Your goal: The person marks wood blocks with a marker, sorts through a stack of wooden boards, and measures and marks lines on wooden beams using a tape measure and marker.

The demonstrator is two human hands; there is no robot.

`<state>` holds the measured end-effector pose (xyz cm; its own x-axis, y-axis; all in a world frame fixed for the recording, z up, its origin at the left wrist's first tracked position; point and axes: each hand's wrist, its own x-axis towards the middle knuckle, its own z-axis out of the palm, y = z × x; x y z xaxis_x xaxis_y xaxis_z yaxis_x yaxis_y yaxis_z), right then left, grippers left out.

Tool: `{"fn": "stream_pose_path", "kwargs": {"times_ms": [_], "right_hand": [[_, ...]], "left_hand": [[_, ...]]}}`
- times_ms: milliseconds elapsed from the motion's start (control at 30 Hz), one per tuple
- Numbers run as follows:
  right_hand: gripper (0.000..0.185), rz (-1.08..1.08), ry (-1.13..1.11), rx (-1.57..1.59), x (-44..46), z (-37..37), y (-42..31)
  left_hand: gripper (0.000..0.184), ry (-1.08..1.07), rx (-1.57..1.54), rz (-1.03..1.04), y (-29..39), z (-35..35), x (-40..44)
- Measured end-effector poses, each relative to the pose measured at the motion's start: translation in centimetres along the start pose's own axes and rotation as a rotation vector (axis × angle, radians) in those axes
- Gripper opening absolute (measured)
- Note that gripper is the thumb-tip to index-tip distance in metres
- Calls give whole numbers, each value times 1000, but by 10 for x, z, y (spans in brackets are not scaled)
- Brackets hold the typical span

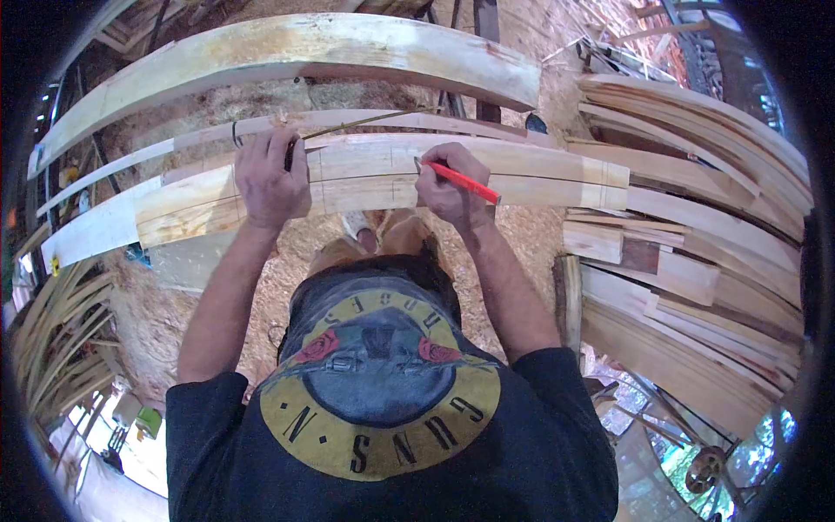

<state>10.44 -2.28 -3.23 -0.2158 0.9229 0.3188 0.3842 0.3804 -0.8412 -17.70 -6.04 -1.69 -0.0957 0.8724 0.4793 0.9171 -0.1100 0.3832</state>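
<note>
A long pale wooden board (357, 167) lies crosswise in front of me, with a dark line along its length and short cross marks. My right hand (452, 185) is closed round a red pencil (470, 184), whose tip is at the board near a cross mark. On the board's left part rests my left hand (273, 177), its fingers bent over the far edge beside a small dark object (290, 157) that I cannot make out. A thin dark strip (361, 121) runs from near that hand to the upper right.
Beyond the board lies a thick curved beam (287, 50). Stacked planks (696, 348) fill the right side. Thin curved strips (65, 335) are piled at the left. Wood shavings (165, 331) cover the ground. A round wooden post (570, 300) stands beside the right stack.
</note>
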Motion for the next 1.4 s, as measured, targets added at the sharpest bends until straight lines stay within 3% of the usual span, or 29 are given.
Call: {"fn": "stream_pose_path", "kwargs": {"times_ms": [567, 667, 767, 967, 1267, 1400], "right_hand": [[12, 14, -43, -92, -3, -2, 4], [12, -21, -64, 10, -2, 1, 10], [12, 119, 7, 56, -3, 2, 5], [12, -36, 42, -43, -1, 3, 8], [13, 82, 37, -14, -4, -2, 7], [13, 20, 48, -41, -1, -2, 4]], "left_hand": [[14, -1, -20, 10, -3, 2, 2], [15, 13, -8, 20, -4, 1, 1], [15, 15, -9, 26, -3, 3, 1], [16, 15, 1, 37, -2, 1, 2], [15, 20, 10, 31, -2, 2, 2], [15, 19, 3, 27, -1, 1, 2]]}}
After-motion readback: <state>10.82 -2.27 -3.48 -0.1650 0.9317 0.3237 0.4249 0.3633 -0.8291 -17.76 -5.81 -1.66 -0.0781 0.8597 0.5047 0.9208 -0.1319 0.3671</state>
